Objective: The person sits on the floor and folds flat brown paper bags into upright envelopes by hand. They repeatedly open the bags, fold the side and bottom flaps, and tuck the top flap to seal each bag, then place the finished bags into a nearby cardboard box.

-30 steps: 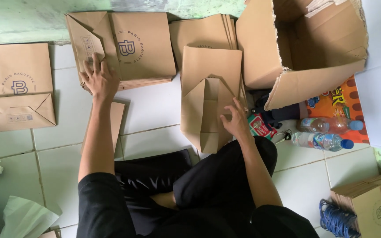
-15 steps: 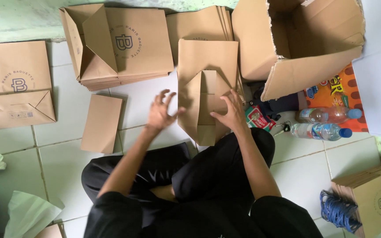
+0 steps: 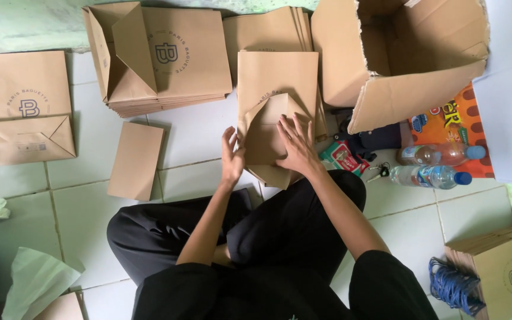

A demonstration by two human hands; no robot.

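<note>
Hands meet on a brown paper bag (image 3: pixel 274 127) lying flat on the white tile floor (image 3: pixel 202 136), just beyond the person's crossed legs. Left hand (image 3: pixel 232 155) presses the bag's left edge with fingers curled over it; right hand (image 3: pixel 296 145) lies spread flat on the folded bottom flap. Neither hand is clamped shut; they sit close together, apart by the width of the flap.

Just left lies one plain card sheet (image 3: pixel 136 160). Far left of centre is a stack of bags (image 3: pixel 173 59) with a round dark logo, and behind the held bag a second, plain stack (image 3: pixel 268 29). At the left edge lies one more logo bag (image 3: pixel 25 106), flat. Far right stands one open carton (image 3: pixel 398 59). Near it lie two clear bottles (image 3: pixel 437 166) with blue caps, on an orange packet (image 3: pixel 457 118). A red-and-green packet (image 3: pixel 342 157) lies beside the right wrist. Blue bands (image 3: pixel 451 287) rest near right.
</note>
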